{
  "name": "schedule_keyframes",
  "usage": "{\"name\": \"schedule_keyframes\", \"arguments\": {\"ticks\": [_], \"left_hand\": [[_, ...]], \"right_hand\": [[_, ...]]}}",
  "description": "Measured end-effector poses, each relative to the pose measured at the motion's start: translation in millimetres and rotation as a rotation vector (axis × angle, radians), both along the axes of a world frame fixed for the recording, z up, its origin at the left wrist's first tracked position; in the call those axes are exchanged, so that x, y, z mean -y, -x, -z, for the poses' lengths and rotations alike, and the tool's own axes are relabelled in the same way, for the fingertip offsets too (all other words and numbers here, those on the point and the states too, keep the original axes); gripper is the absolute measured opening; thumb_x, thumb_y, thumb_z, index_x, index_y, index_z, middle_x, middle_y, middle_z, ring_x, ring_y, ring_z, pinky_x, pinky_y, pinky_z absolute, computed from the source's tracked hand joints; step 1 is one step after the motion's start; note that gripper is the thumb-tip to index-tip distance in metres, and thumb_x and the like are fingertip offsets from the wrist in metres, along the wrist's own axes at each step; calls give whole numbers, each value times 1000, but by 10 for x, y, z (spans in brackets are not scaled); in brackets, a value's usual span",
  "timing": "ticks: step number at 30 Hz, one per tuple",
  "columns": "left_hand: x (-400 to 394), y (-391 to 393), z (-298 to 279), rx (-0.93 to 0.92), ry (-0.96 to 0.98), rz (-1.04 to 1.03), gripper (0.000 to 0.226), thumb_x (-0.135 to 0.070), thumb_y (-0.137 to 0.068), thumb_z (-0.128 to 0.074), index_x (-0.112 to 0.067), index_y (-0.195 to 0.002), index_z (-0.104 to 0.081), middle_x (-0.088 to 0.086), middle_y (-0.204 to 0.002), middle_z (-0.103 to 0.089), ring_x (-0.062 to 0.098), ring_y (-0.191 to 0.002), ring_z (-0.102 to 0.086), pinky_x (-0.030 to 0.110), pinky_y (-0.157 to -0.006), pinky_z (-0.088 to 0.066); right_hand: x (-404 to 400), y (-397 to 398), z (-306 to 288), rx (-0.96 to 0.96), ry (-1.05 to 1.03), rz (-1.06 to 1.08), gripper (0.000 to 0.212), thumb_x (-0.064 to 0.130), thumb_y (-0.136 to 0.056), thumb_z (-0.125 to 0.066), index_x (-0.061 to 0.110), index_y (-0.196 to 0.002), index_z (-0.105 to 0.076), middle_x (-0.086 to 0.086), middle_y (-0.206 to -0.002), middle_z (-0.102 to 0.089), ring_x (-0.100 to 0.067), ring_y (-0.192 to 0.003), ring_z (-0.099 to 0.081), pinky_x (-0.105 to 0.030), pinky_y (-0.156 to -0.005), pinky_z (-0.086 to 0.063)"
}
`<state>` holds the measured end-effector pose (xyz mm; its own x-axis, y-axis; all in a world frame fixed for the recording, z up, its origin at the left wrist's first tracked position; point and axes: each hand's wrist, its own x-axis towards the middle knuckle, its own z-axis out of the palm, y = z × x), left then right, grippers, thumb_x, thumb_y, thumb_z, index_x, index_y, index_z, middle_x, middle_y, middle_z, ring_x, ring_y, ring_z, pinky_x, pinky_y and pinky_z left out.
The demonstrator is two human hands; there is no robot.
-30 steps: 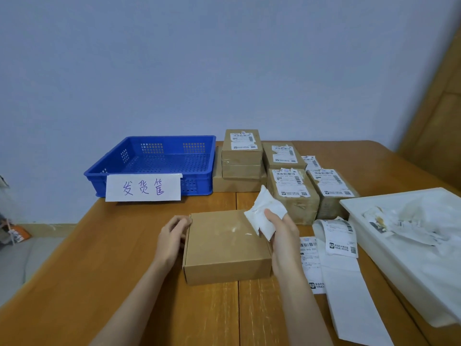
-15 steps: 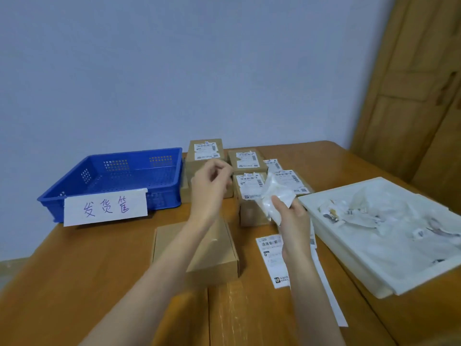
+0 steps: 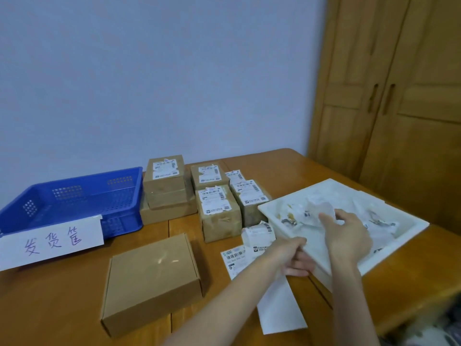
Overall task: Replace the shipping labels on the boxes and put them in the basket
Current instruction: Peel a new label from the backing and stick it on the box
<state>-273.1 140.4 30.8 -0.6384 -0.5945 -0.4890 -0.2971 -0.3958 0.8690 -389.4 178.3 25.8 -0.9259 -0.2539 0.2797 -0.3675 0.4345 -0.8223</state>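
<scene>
A plain brown box (image 3: pixel 152 280) with no label lies flat on the wooden table (image 3: pixel 62 308), near the front. My left hand (image 3: pixel 294 255) grips the near rim of a white tray (image 3: pixel 321 260), thumb on top and fingers under it. Over the tray my right hand (image 3: pixel 346 236) has a crumpled peeled label (image 3: pixel 320 209) at its fingertips. The blue basket (image 3: pixel 74 196) stands at the far left with nothing visible in it; a handwritten paper sign (image 3: pixel 50 243) hangs on its front.
Several labelled brown boxes (image 3: pixel 218 211) stand stacked behind the plain box. A strip of fresh labels (image 3: pixel 259 236) and its backing paper (image 3: pixel 279 308) lie beside the tray. The tray holds torn label scraps. Wooden cupboard doors (image 3: pixel 399 108) rise at the right.
My view has swung right. My right hand carried the crumpled label from above the plain box to over the tray. My left hand left the box and took hold of the tray's rim.
</scene>
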Motion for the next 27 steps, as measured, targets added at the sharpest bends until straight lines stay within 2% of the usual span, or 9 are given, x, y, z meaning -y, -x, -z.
{"name": "schedule_keyframes", "arguments": {"ticks": [3, 7, 10, 14, 17, 19, 21, 23, 27], "left_hand": [[-1, 43, 20, -10, -17, -59, 23, -18, -104, -47, -10, -84, -56, -5, -47, -63, 6, -45, -64, 19, -50, -54], [25, 42, 36, 10, 2, -63, 21, -16, -103, -49, -9, -86, -58, -3, -56, -65, 5, -47, -65, 19, -51, -55], [56, 47, 31, 26, 8, -59, 16, -18, -102, -51, -9, -90, -56, 3, -74, -64, 4, -47, -65, 17, -49, -52], [57, 64, 35, 20, 8, -62, 14, -17, -103, -49, -11, -91, -55, 4, -76, -62, 4, -45, -63, 15, -48, -47], [64, 59, 46, 12, 4, -60, 13, -17, -103, -50, -12, -92, -56, 5, -79, -62, 3, -46, -63, 14, -48, -45], [59, 53, 59, 6, 6, -62, 14, -18, -103, -50, -13, -91, -56, 4, -80, -62, 3, -46, -63, 14, -47, -43], [44, 48, 67, -3, 9, -71, 15, -18, -103, -49, -14, -91, -57, 4, -79, -61, 4, -47, -63, 14, -46, -42], [32, 46, 67, -6, 16, -75, 15, -18, -103, -49, -15, -90, -57, 4, -76, -62, 4, -47, -62, 13, -45, -40], [13, 32, 64, -7, 17, -79, 15, -18, -102, -51, -15, -88, -54, 2, -73, -61, 3, -45, -61, 14, -43, -40]], "right_hand": [[21, 66, 48, -28, -236, -121, 34, 33, -91, -65, 17, -120, -67, -8, -122, -67, -31, -114, -57, -34, -88, -36], [72, 41, 96, -86, -497, -294, 11, 32, -88, -62, 27, -93, -70, 3, -98, -72, -21, -101, -62, -32, -81, -33], [87, 33, 129, -94, -532, -395, 3, 30, -85, -61, 29, -83, -64, 8, -92, -68, -19, -103, -62, -33, -84, -34], [85, 32, 118, -25, -508, -560, 18, 27, -91, -54, 24, -74, -53, 6, -83, -62, -25, -101, -58, -36, -85, -31], [94, 73, 166, -9, -554, -638, 7, 32, -96, -46, 27, -95, -50, 3, -108, -61, -25, -120, -51, -40, -98, -30], [88, 65, 157, 0, -555, -645, 12, 33, -97, -45, 30, -106, -52, 1, -122, -60, -24, -127, -46, -41, -103, -27], [63, 45, 128, -18, -525, -645, 9, 31, -96, -45, 32, -88, -49, 6, -98, -57, -23, -115, -49, -41, -98, -27], [41, 10, 92, -26, -499, -638, 28, 26, -93, -47, 24, -67, -36, 8, -74, -46, -21, -93, -46, -39, -84, -26], [27, -16, 47, 49, -398, -612, 32, 15, -87, -49, 16, -60, -32, 1, -64, -42, -22, -77, -41, -37, -74, -23]]}}
